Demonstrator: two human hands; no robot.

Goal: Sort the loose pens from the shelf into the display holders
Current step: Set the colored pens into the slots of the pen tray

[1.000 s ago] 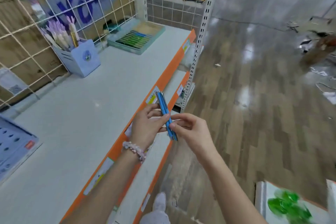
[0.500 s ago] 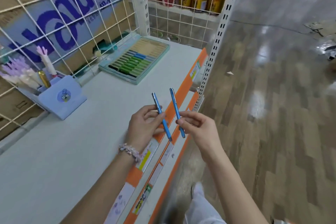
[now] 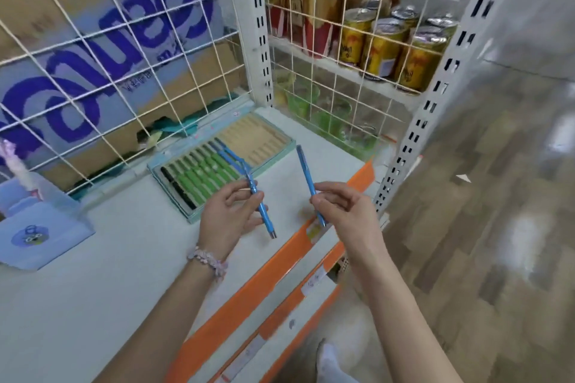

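Blue pens (image 3: 260, 211) – one pinched per hands (image 3: 228, 214)

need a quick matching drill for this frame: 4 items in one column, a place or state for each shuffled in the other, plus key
Items
1. left hand
2. right hand
3. pen tray
4. cans

Places or states
A. on the shelf by the back grid, green pens in its slots
B. behind the wire grid on the next shelf
C. holds a blue pen over the tray's near corner
D. pinches a blue pen above the orange shelf edge

Pairs: 1-C, 2-D, 3-A, 4-B
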